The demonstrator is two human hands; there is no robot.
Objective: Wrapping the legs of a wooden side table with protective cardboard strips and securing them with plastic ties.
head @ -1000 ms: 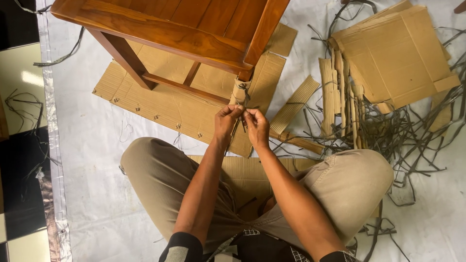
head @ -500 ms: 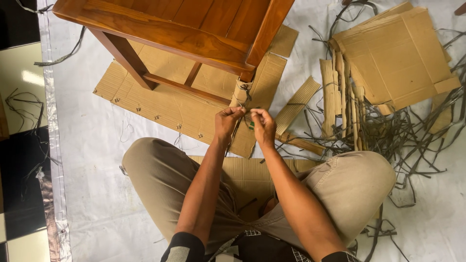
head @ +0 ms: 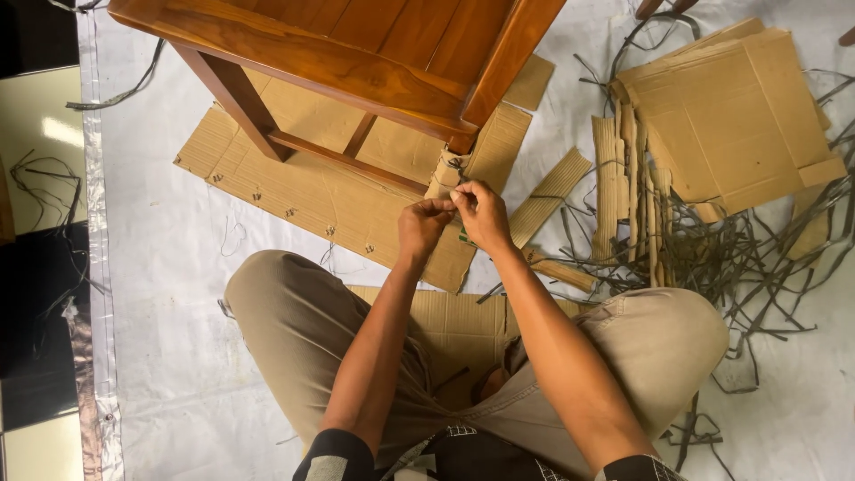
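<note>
Both hands at the cardboard-wrapped leg of a wooden chair, seen from above.

Left hand (head: pixel 422 226) and right hand (head: pixel 482 216) touching at the fingertips, both pinched shut on a thin dark strap (head: pixel 456 167) at the cardboard wrap (head: pixel 444 176) around the chair leg (head: pixel 461 142); small green item just below the right hand, kind not discernible. Wooden chair (head: pixel 356 53) standing on a flat corrugated cardboard sheet (head: pixel 294 187) spread over a white floor sheet (head: pixel 169 285). To the right, well apart: folded cardboard pieces (head: pixel 730 111), narrow cardboard strips (head: pixel 614 174) and a tangle of loose dark straps (head: pixel 739 258). Crossed legs in khaki trousers (head: pixel 285 312) over another cardboard piece (head: pixel 454 321), close under the forearms.
</note>
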